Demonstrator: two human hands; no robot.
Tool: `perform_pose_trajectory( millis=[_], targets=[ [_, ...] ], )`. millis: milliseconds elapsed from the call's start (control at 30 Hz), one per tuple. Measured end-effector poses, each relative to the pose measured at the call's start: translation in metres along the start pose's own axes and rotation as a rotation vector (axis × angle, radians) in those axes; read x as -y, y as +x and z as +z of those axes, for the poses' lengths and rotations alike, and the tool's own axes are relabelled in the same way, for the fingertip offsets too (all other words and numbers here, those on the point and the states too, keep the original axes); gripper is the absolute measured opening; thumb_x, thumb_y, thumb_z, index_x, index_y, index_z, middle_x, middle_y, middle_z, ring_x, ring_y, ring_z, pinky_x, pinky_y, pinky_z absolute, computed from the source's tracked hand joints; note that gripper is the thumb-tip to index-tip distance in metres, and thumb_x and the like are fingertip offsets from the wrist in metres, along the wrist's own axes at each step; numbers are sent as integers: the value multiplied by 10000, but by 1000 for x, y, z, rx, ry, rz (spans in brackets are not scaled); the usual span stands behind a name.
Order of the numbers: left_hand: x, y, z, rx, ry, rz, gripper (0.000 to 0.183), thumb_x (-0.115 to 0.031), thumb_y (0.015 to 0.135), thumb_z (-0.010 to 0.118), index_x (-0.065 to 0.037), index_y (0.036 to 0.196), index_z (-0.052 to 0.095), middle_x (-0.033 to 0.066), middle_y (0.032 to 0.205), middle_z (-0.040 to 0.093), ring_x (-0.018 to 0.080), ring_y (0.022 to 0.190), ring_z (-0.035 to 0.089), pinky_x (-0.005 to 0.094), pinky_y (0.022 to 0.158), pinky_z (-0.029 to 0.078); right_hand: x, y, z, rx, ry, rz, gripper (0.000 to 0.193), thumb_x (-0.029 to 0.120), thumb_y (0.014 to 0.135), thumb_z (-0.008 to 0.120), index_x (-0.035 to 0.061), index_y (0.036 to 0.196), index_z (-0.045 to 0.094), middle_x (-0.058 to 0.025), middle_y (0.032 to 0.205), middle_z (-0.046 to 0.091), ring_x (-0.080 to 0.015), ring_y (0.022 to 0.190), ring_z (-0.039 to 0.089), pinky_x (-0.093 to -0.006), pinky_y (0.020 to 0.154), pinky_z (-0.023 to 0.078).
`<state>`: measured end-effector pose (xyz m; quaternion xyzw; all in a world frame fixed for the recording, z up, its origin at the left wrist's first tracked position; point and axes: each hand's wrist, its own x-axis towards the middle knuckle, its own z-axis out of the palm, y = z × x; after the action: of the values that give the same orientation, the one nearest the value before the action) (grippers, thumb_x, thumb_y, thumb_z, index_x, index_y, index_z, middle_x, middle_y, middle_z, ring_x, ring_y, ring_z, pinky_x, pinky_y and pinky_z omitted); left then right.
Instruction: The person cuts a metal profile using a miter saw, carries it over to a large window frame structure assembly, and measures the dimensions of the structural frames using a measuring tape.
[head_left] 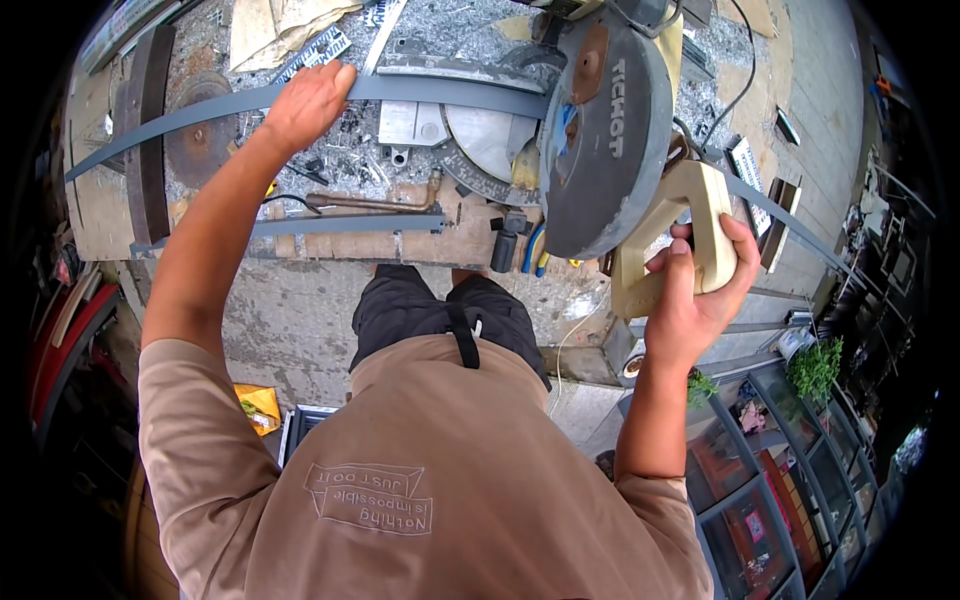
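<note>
clearly the left hand presses flat on a long grey metal strip, fingers curled over its far edge, and holds it against the bench near the back edge. the strip runs from the left edge of the bench, under the hand, to the mitre saw at the right side, and goes on past the right edge. the right hand is closed around the cream handle of the saw, with the grey blade guard raised above the strip. metal chips lie all over the bench top, and a second grey bar lies along the front edge.

i think the risk is this: the strip is long and thin, and only one hand holds it, well apart from the blade. if the blade catches it, the strip may jump or turn, and the cut goes wrong. the loose chips under the strip could also let it slide. the free end past the right edge may drop and pinch the blade.
</note>
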<state>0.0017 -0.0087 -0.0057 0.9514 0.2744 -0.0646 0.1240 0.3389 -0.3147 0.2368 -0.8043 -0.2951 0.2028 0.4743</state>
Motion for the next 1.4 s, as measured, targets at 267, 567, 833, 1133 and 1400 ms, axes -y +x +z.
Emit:
perform_pose_trajectory(
  millis=[267,567,833,1133,1400],
  targets=[
    [6,2,-3,36,-7,-4,342,-93,902,725,-48,1164,510,171,1070,615,395,1063,632,500,924,495,-8,-3,6,1,1,-53,483,-52,998,649,44,1428,451,-166,1060,673,-172,779,666,-297,679,578],
    [8,3,-4,-2,31,-9,228,-123,960,656,-69,1125,508,155,1046,640,370,1022,667,493,945,512,-1,2,9,-11,42,4,475,-57,994,634,36,1426,463,-164,1060,681,-154,777,659,-280,669,571],
    [8,1,-3,1,14,-12,321,-117,913,725,-55,1152,519,165,1055,628,384,1051,651,498,938,508,19,17,6,-6,12,10,450,-39,985,643,24,1404,493,-107,982,656,-136,721,638,-265,656,547],
    [8,2,-4,2,27,-18,270,-127,941,687,-66,1146,521,159,1050,635,374,1040,660,492,941,511,12,11,4,-2,39,37,459,-33,958,662,27,1390,516,-123,1189,602,-140,807,664,-278,668,583],
    [5,2,-8,-23,46,2,198,-111,949,643,-66,1105,530,150,1022,644,369,994,671,494,920,521,5,5,5,-13,35,15,468,-29,958,661,44,1396,514,-124,1166,618,-150,806,669,-280,667,577]
  ],
)
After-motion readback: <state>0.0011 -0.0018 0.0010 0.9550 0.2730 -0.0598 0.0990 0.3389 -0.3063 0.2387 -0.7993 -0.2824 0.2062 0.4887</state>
